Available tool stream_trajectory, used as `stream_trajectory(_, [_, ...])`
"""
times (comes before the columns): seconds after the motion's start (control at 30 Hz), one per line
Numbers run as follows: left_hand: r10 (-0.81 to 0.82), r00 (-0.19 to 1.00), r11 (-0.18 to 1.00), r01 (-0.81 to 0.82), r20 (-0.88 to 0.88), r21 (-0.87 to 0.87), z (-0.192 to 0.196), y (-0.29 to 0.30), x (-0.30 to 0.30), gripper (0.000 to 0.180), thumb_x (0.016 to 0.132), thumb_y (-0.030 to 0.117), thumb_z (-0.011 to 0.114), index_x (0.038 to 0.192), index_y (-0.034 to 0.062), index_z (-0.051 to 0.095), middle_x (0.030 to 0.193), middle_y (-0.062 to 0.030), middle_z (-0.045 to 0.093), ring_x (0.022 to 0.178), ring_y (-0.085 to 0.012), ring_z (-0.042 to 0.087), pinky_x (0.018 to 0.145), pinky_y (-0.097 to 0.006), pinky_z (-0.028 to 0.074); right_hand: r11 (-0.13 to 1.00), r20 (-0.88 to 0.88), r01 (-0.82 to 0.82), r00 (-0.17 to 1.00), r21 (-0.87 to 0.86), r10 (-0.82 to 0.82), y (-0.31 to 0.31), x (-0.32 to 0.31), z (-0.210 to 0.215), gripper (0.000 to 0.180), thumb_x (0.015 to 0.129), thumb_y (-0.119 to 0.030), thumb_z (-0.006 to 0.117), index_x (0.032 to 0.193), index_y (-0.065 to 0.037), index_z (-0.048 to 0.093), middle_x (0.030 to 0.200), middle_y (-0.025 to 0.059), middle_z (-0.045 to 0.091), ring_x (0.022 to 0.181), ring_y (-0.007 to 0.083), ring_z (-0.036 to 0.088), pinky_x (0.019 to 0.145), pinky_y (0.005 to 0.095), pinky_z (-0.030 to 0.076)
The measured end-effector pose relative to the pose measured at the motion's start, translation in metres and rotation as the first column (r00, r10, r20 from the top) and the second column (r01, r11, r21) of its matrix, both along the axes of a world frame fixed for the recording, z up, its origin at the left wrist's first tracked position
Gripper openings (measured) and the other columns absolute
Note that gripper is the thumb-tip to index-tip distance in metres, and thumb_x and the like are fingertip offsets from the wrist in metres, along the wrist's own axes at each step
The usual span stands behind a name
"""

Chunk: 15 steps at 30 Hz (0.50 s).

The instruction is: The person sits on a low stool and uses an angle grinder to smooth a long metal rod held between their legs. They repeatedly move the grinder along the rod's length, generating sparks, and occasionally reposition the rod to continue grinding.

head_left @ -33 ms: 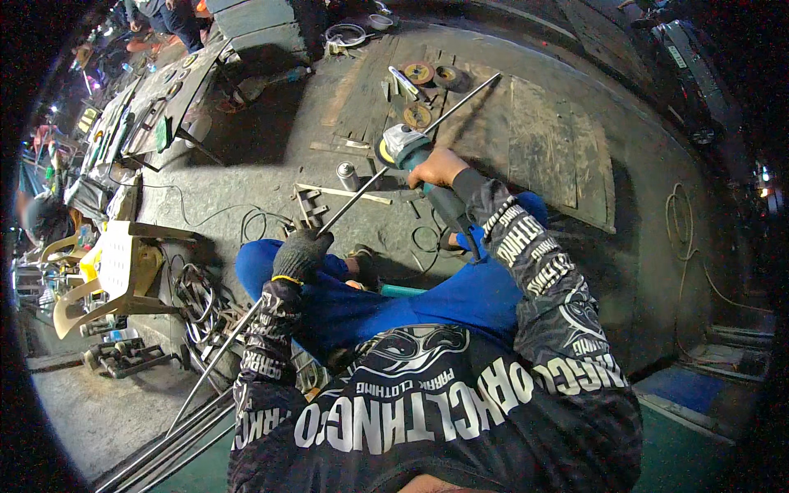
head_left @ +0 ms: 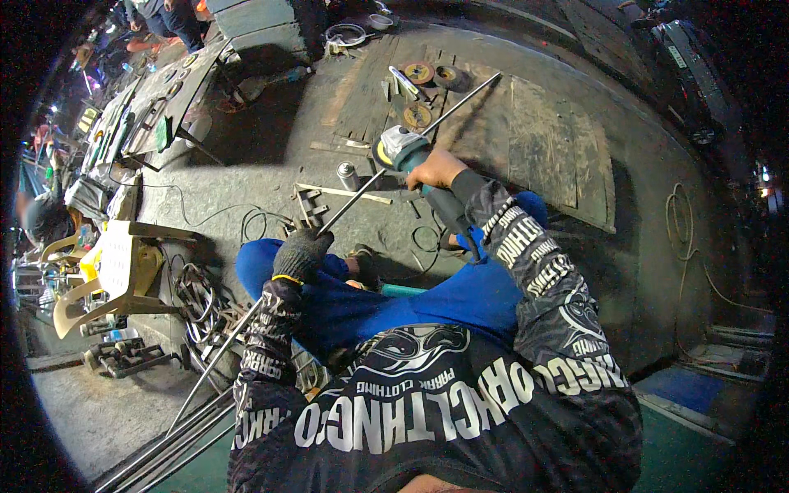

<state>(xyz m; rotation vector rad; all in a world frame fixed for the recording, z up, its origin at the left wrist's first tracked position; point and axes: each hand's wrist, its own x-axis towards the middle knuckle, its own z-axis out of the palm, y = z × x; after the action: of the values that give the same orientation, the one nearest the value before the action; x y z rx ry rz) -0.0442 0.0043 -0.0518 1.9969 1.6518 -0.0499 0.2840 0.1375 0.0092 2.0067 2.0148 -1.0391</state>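
My left hand [head_left: 300, 255], in a dark grey knitted glove, is closed around a long thin metal rod [head_left: 467, 102]. The rod slants from low on the left up to the far right, over a wooden board. In my bare right hand [head_left: 437, 169] is a teal angle grinder [head_left: 448, 207] with a silver head. Its yellowish disc [head_left: 380, 154] is at the rod, a little beyond my left hand; whether they touch I cannot tell. A spray can [head_left: 348, 176] stands left of the grinder.
Several grinding discs [head_left: 417, 115] lie on the wooden board [head_left: 559, 144]. A metal bracket [head_left: 311, 207] and cable loops [head_left: 261, 223] are on the floor. At left are a plastic chair [head_left: 123, 267], a low table [head_left: 187, 86] and a person [head_left: 45, 218]. More rods [head_left: 168, 448] lie lower left.
The angle grinder's head and my right hand have shifted very slightly left. My left hand and the rod look the same.
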Motion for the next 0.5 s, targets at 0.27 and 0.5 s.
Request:
stream_trajectory(0.27, [-0.192, 0.977, 0.979, 0.197, -0.092, 0.046, -0.004, 0.005, -0.005, 0.032, 0.09, 0.03, 0.049, 0.094, 0.0035, 0.065, 0.092, -0.0271, 0.065, 0.09, -0.0435, 0.064, 0.078, -0.052, 0.048, 0.998, -0.081, -0.062, 0.995, -0.015, 0.06, -0.032, -0.037, 0.01, 0.059, 0.052, -0.041, 0.084, 0.083, 0.007, 0.071, 0.087, 0.0222, 0.071, 0.079, 0.0319, 0.07, 0.073, 0.039, 0.055])
stream_trajectory(0.5, [-0.029, 0.998, 0.999, 0.03, 0.053, -0.018, -0.024, 0.027, -0.004, 0.04, 0.088, 0.038, 0.052, 0.092, 0.0005, 0.066, 0.09, -0.0273, 0.066, 0.089, -0.0427, 0.065, 0.077, -0.049, 0.05, 0.992, -0.117, -0.052, 0.991, 0.118, 0.066, -0.042, -0.043, 0.02, 0.057, 0.052, -0.038, 0.084, 0.083, 0.008, 0.071, 0.087, 0.0239, 0.071, 0.078, 0.0333, 0.07, 0.071, 0.0408, 0.056])
